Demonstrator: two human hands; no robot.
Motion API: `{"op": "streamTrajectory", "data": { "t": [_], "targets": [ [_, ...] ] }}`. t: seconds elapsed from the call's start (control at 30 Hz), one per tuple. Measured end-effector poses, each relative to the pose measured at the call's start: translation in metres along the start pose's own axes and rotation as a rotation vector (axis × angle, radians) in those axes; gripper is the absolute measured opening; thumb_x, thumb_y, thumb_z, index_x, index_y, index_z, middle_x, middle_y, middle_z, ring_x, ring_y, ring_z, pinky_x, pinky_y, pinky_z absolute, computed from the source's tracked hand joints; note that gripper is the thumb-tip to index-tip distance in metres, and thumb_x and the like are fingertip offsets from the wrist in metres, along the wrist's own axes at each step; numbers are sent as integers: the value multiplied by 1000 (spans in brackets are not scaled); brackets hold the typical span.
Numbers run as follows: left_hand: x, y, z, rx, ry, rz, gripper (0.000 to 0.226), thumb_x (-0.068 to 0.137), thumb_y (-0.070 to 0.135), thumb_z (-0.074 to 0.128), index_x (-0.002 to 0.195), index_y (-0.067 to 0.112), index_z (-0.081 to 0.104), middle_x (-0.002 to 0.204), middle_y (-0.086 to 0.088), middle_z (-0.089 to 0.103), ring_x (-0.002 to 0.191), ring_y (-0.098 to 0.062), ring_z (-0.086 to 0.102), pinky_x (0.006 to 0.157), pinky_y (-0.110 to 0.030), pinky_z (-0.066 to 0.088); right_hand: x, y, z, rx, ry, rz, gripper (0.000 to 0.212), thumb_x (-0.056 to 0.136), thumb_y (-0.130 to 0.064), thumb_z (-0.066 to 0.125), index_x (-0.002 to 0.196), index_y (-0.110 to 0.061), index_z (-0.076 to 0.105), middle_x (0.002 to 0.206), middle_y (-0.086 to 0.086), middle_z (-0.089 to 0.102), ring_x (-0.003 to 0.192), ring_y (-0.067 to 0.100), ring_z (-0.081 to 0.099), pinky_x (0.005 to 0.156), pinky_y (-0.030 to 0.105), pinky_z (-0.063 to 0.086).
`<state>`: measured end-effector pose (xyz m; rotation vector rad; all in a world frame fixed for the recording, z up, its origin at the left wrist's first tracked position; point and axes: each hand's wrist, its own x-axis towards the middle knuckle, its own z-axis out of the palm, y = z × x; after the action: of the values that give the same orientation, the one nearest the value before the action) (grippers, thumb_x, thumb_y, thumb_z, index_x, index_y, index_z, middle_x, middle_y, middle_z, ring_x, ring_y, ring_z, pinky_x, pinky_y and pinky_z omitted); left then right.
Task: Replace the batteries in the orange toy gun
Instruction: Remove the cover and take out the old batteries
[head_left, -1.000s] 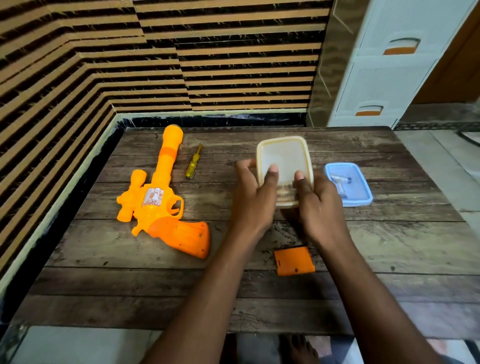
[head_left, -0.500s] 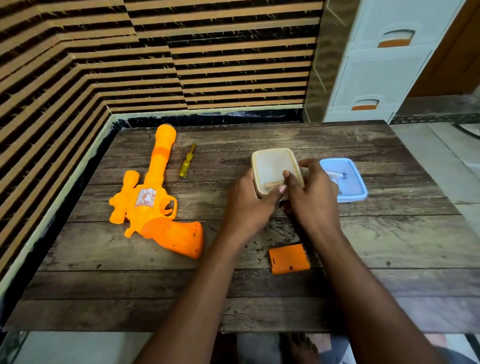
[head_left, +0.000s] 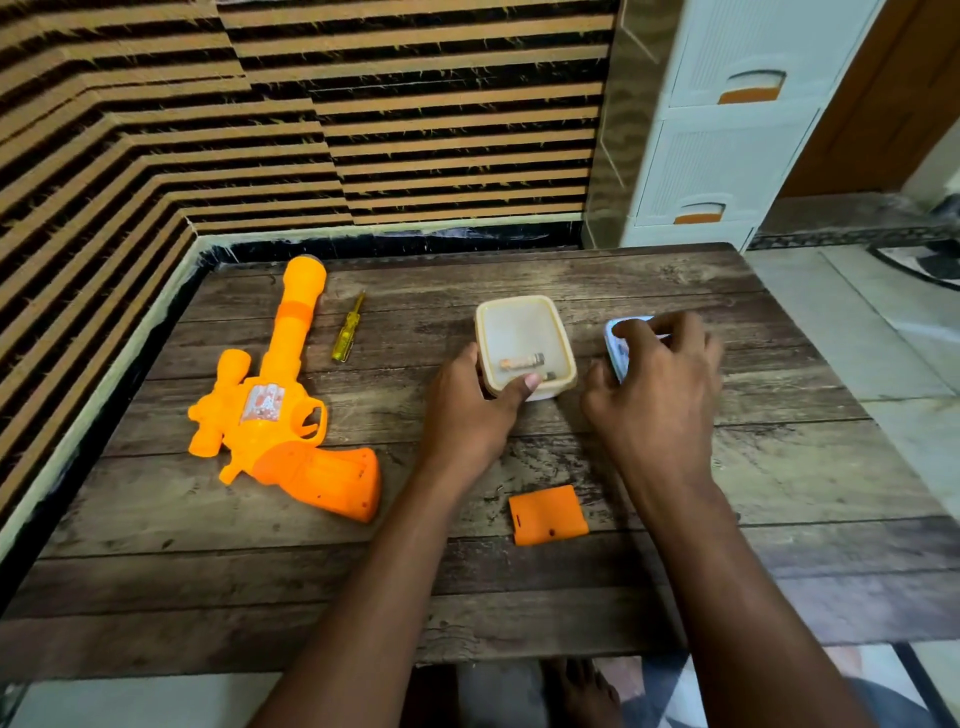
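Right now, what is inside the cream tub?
The cream tub holds one battery near its front wall and a second, partly covered by the left hand thumb. Nothing else shows.

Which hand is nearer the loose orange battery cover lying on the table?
Left, narrowly. The left hand grips the cream container's near edge, just beyond and left of the battery cover. The right hand reaches farther back-right, onto the blue container.
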<state>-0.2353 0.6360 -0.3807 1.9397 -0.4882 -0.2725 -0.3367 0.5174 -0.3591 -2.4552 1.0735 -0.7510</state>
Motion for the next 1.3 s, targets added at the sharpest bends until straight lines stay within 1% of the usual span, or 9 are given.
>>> {"op": "streamTrajectory", "data": {
  "t": [0.1, 0.2, 0.33, 0.43, 0.6, 0.73, 0.83, 0.97, 1.3],
  "targets": [
    [-1, 1, -2, -21, -3, -3, 40, 93, 25, 77, 131, 16, 67, 116, 4, 75, 92, 5, 64, 64, 0, 46, 4, 10, 3, -93, -143, 112, 52, 82, -35, 72, 131, -21, 64, 152, 22, 38, 140, 47, 36, 109, 62, 35],
    [0, 0, -1, -22, -11, 8, 42, 95, 25, 74, 135, 16, 64, 121, 3, 74, 99, -4, 67, 67, -1, 46, 10, 21, 6, 21, -214, 173, 57, 85, -29, 70, 141, -21, 62, 152, 26, 40, 133, 49, 47, 113, 58, 42],
    [0, -3, -1, 18, 8, -2, 48, 98, 28, 71, 141, 14, 59, 126, 0, 71, 108, -10, 66, 70, -6, 47, 14, 22, 2, 171, -143, 197, 47, 90, -21, 66, 135, -8, 68, 139, 29, 51, 122, 46, 57, 111, 41, 46],
    [-5, 1, -1, 126, 129, -5, 70, 98, 44, 67, 155, 11, 42, 142, -3, 59, 125, -18, 58, 92, -33, 53, 13, 19, -2, 273, -76, 192, 46, 92, -21, 68, 136, -9, 68, 137, 25, 56, 118, 39, 62, 108, 27, 45],
    [-34, 24, -7, 9, 258, 117, 29, 105, 27, 58, 133, 19, 64, 119, 4, 68, 101, -1, 63, 83, -24, 55, -5, 1, -21, 452, 2, 53, 41, 96, -29, 71, 135, -15, 70, 135, 15, 67, 113, 19, 66, 80, -8, 36],
    [-55, 40, -13, -400, 92, -82, 28, 106, 32, 53, 129, 21, 66, 114, -3, 76, 104, -21, 74, 90, -45, 61, -28, -25, -33, 536, 85, -152, 38, 94, -32, 78, 126, -13, 76, 119, 8, 72, 99, 10, 67, 76, 18, 60],
    [-61, 50, -24, -614, -8, -197, 25, 110, 28, 48, 118, 14, 68, 110, -6, 75, 97, -22, 74, 76, -34, 58, -46, -31, -30, 575, 85, -217, 37, 95, -36, 76, 125, -14, 76, 118, 6, 71, 101, 11, 69, 76, 35, 63],
    [-69, 38, -36, -685, -85, -257, 27, 109, 22, 48, 86, 17, 59, 77, 2, 73, 69, -12, 71, 59, -27, 55, -66, -33, -21, 607, 38, -308, 35, 97, -29, 70, 126, -10, 76, 121, 7, 71, 110, 15, 70, 90, 33, 59],
    [-50, 13, -33, -732, 85, -248, 30, 111, 38, 38, 120, 17, 57, 102, -8, 69, 81, -19, 68, 61, -33, 58, -62, -43, 7, 639, 20, -519, 23, 94, -7, 74, 116, -1, 78, 118, 13, 76, 115, 18, 72, 100, 22, 55]
  ]
}}
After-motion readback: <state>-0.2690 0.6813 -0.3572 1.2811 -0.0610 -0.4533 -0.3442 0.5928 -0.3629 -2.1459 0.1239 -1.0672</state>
